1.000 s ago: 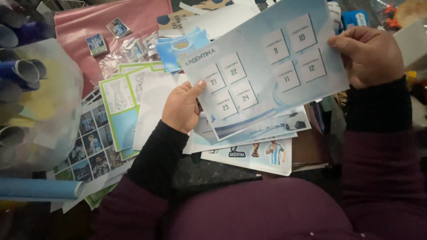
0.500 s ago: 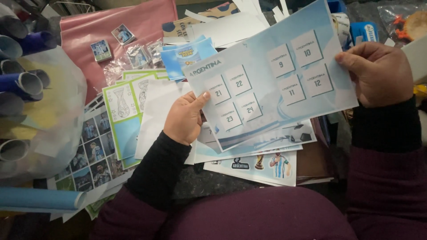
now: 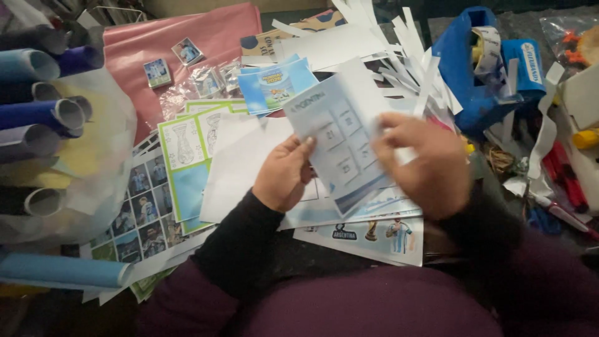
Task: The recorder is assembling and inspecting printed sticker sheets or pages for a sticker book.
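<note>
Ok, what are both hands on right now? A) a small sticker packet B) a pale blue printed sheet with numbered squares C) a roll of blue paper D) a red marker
B: the left hand and the right hand grip opposite edges of the pale blue printed sheet, held up over the paper pile.

A pale blue printed sheet [image 3: 340, 140], marked with rows of small numbered squares, was held folded and tilted above the cluttered worktop, its top edge toward 12 o'clock. The left hand [image 3: 284, 175] gripped its 9 o'clock edge; the right hand [image 3: 424, 162] covered its 3 o'clock side.
</note>
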